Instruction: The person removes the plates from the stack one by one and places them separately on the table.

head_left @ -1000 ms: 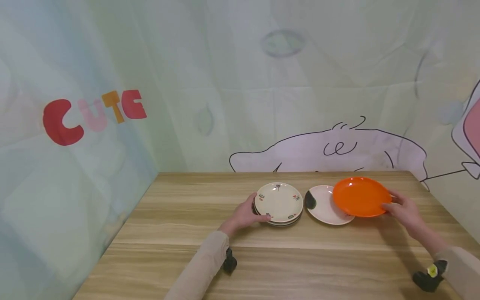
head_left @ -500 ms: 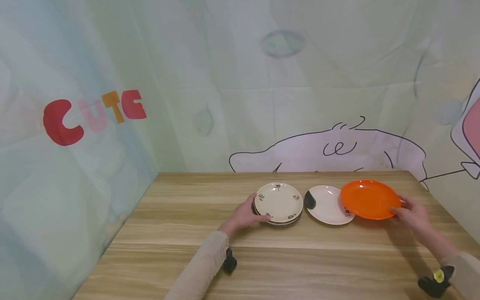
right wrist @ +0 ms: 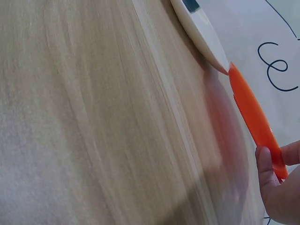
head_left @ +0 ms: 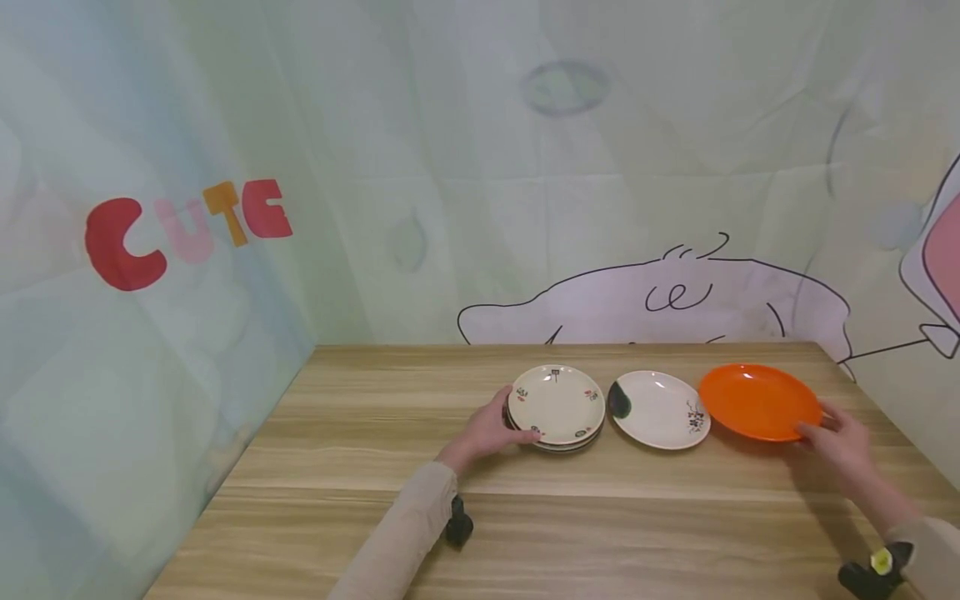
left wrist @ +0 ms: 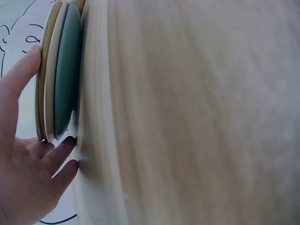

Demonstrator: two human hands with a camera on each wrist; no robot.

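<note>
"Right hand [head_left: 842, 438]?"
"Pinching the orange plate [head_left: 757, 402] by its four-o'clock rim, three o'clock from the white plate [head_left: 657, 408]."
"Left hand [head_left: 489, 430]?"
"Grasping the stack [head_left: 557, 406], nine o'clock from the white plate."

Head view high, forward-down; wrist views close, low; all share table [head_left: 637, 533].
</note>
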